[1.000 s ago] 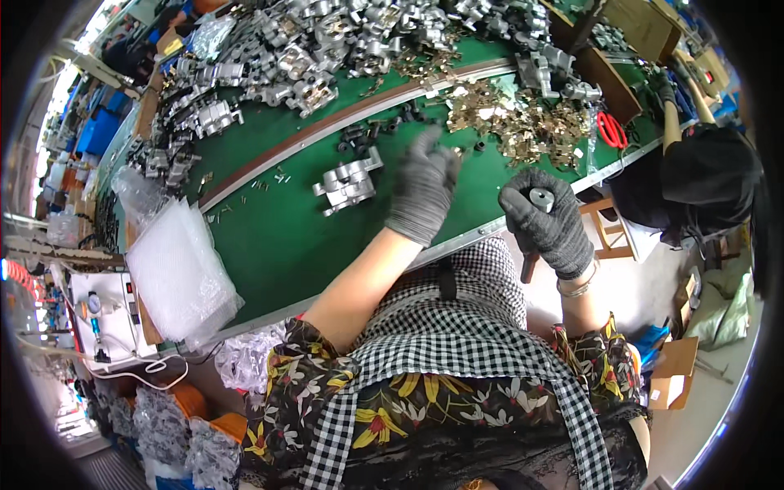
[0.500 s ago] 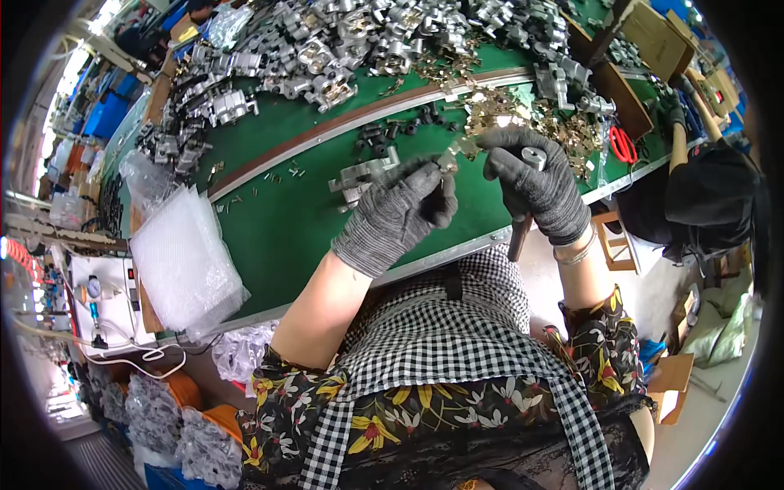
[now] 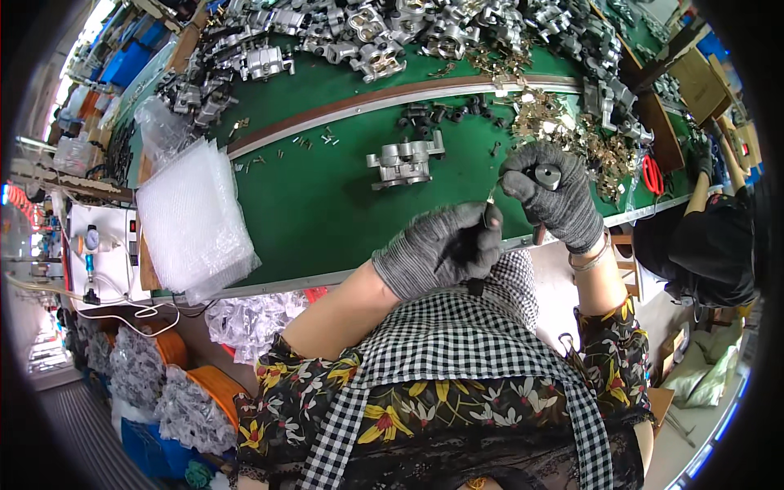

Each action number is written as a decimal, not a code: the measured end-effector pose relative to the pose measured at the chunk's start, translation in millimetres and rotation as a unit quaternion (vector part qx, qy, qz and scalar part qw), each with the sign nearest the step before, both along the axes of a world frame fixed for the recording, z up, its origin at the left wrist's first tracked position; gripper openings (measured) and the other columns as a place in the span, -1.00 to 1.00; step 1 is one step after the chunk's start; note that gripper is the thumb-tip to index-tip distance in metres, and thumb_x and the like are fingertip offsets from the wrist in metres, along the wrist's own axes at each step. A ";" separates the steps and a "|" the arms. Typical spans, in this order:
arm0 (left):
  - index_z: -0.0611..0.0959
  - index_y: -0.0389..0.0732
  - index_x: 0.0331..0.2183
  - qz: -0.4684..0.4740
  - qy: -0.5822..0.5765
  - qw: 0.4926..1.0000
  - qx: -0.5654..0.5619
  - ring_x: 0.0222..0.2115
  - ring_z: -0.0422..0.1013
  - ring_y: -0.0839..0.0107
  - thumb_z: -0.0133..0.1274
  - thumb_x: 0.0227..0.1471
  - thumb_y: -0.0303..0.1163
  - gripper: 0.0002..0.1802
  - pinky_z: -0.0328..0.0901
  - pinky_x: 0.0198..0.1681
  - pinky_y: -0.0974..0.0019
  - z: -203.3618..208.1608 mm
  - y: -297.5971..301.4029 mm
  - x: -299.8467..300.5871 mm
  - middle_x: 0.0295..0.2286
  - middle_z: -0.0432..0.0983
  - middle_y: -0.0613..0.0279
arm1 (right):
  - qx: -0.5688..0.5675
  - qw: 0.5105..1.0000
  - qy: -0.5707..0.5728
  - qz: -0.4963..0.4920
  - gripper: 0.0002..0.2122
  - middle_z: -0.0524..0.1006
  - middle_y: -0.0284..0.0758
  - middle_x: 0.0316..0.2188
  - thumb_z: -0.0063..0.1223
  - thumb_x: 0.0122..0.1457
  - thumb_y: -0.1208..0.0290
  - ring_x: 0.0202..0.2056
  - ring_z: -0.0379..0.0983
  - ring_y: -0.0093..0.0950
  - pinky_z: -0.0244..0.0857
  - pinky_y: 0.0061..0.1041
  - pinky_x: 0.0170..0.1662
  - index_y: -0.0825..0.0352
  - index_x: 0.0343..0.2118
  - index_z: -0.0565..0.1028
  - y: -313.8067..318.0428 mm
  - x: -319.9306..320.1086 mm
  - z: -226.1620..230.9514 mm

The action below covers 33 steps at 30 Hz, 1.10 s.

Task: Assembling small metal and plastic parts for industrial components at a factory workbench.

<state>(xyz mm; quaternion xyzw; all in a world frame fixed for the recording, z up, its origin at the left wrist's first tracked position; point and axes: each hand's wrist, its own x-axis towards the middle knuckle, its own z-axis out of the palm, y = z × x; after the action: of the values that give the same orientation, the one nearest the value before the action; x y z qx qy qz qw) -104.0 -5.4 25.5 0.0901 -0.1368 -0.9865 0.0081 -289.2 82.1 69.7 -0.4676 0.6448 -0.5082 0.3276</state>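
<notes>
My left hand (image 3: 445, 249), in a grey knitted glove, is closed in a pinch near the table's front edge. A small shiny metal piece (image 3: 492, 197) sticks up from its fingertips. To its right, my gloved right hand (image 3: 559, 196) is closed around what looks like a small hammer (image 3: 547, 175); its round metal end shows above the fingers and part of a brown handle below. The right fingertips are close to the metal piece; whether they touch it I cannot tell. A silver metal casting (image 3: 404, 163) lies on the green table beyond my left hand.
Small brassy metal clips (image 3: 555, 118) lie heaped at the right, beside red-handled scissors (image 3: 652, 175). Black rubber parts (image 3: 420, 117) sit near a raised rail (image 3: 343, 109). Many castings (image 3: 380, 57) are piled behind it. White foam sheets (image 3: 196, 216) are at left; another person (image 3: 702, 237) is at right.
My left hand has moved right and nearer the front edge, leaving the casting in full view. The metal piece is now lower, in the left fingertips. The whole view has shifted slightly.
</notes>
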 end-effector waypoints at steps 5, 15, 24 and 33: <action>0.52 -0.19 -0.24 0.281 -0.192 0.595 -0.728 -0.47 0.41 0.45 0.12 0.01 -0.24 -0.70 0.36 -0.42 0.43 8.3 -48.3 19.2 -0.39 0.47 0.21 | 0.044 0.996 -0.054 -0.064 -0.83 0.53 -0.38 -0.55 0.19 0.03 0.37 -0.52 0.42 -0.66 0.30 -0.70 -0.42 0.36 -0.37 0.54 12.4 -12.3 19.8; 0.64 -0.25 -0.36 -0.301 -0.285 0.489 -0.767 -0.47 0.47 0.45 0.06 -0.06 0.19 -0.39 0.37 -0.38 0.35 0.6 -153.6 -45.5 -0.47 0.58 0.18 | 0.113 0.985 -0.106 -0.071 -0.78 0.52 -0.39 -0.61 0.17 0.04 0.31 -0.65 0.37 -0.69 0.23 -0.69 -0.63 0.39 -0.39 0.53 5.2 7.3 -6.6; 0.53 -0.32 -0.22 -0.151 -0.217 0.895 -0.358 -0.46 0.53 0.35 0.05 0.05 -0.02 -0.49 0.45 -0.49 0.35 -42.6 -135.9 16.2 -0.37 0.56 0.08 | 0.120 0.991 -0.048 0.029 -0.77 0.51 -0.40 -0.61 0.19 0.00 0.29 -0.62 0.35 -0.66 0.26 -0.63 -0.56 0.38 -0.39 0.57 -16.0 16.5 -15.8; 0.49 -0.32 -0.16 -0.055 -0.239 0.908 -0.339 -0.35 0.50 0.35 0.07 0.02 0.00 -0.44 0.46 -0.26 0.32 -20.1 -73.7 63.1 -0.31 0.52 0.11 | 0.222 0.937 -0.038 0.266 -0.76 0.49 -0.38 -0.56 0.18 0.04 0.25 -0.64 0.34 -0.72 0.17 -0.72 -0.72 0.33 -0.33 0.55 -67.2 45.2 -16.1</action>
<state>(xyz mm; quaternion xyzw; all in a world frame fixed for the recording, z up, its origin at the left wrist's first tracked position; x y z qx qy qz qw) -40.9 -79.1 5.5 0.3075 -0.4653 -0.8286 -0.0489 -244.0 14.9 53.7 -0.5181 0.5800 -0.2639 0.5705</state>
